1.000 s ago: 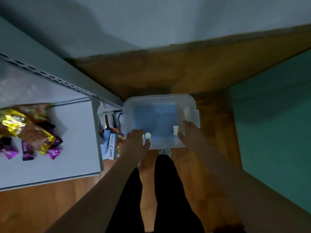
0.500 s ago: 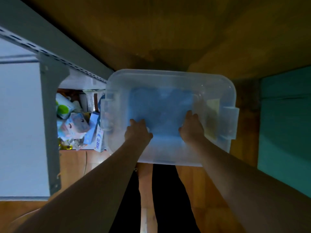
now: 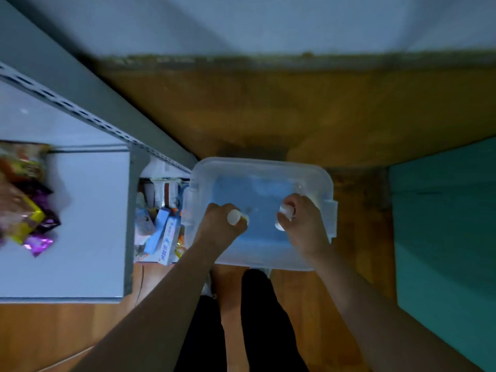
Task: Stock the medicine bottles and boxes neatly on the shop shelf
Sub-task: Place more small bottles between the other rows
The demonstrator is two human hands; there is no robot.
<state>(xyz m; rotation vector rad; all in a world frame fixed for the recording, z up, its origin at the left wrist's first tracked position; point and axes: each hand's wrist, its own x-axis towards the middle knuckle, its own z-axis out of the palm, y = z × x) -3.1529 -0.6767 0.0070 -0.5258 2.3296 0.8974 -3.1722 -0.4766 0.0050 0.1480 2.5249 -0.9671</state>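
A clear plastic tub (image 3: 326, 181) with a blue bottom stands on the wooden floor in front of my legs. My left hand (image 3: 218, 224) grips a small bottle with a white cap (image 3: 234, 217) above the tub. My right hand (image 3: 304, 224) holds white-capped bottles (image 3: 285, 210) over the tub's right side; a second white cap shows below the first. The grey shop shelf (image 3: 88, 224) runs along the left.
Boxes and packets (image 3: 163, 232) crowd a lower shelf level beside the tub. Purple and yellow snack bags (image 3: 26, 210) lie on the upper shelf at far left. A teal surface (image 3: 442, 237) borders the right. A grey wall stands beyond the floor.
Both hands were reaching down into the tub; now they have come up holding white-capped bottles. My head has lifted, so the tub looks smaller and the wall is back in view.
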